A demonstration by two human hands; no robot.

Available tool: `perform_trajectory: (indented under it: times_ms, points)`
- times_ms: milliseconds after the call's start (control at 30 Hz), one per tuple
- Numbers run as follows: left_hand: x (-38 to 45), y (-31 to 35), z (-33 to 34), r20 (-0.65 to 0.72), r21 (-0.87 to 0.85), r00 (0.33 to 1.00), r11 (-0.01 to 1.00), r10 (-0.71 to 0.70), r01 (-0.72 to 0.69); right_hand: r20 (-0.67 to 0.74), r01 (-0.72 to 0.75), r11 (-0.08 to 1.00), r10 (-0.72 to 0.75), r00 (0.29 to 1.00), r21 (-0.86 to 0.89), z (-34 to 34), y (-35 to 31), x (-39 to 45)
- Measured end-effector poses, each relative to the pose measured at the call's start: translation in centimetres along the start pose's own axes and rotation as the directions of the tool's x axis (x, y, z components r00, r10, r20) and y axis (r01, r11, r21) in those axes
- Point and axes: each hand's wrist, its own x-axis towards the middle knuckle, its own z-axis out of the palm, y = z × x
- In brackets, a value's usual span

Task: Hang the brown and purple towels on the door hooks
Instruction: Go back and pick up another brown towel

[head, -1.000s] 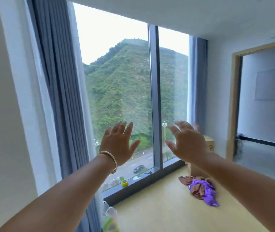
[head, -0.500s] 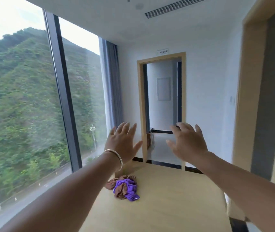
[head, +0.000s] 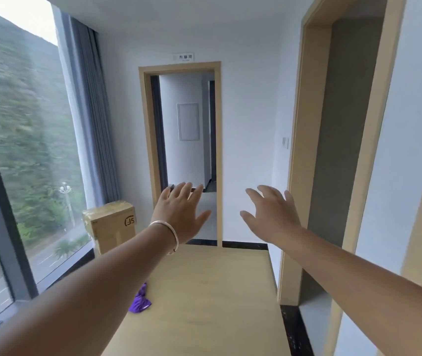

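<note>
Both my arms reach forward at chest height. My left hand [head: 182, 211], with a bracelet on its wrist, has straight spread fingers and holds nothing. My right hand [head: 271, 214] is likewise spread and empty. Low down, a corner of the purple towel [head: 141, 301] shows on the light wooden floor [head: 204, 291], just past my left forearm. That forearm hides the rest of the pile, including the brown towel. No door hooks are visible.
A taped cardboard box [head: 110, 228] stands by the window [head: 11, 163] at the left, with a grey curtain [head: 91, 119] behind it. An open doorway [head: 186, 150] lies straight ahead. Another wood-framed opening [head: 341, 150] is on the right wall.
My view has swung right from the window to the far doorway and moved closer. Both hands stay raised and spread. The towel pile has slid lower in view, behind my left forearm.
</note>
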Motion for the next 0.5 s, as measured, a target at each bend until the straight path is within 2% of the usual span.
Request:
perform_trajectory:
  times_ms: [233, 500]
  points:
    - [8.8, -2.5, 6.9, -0.004, -0.078, 0.995, 0.992, 0.096, -0.096, -0.016, -0.035, 0.995, 0.034, 0.999, -0.088, 4.6, 0.3, 8.3]
    - [18.8, -7.6, 15.2, 0.020, -0.139, 0.993, 0.984, 0.115, -0.111, 0.015, -0.109, 0.984, 0.112, 0.994, -0.141, 10.6, 0.1, 18.2]
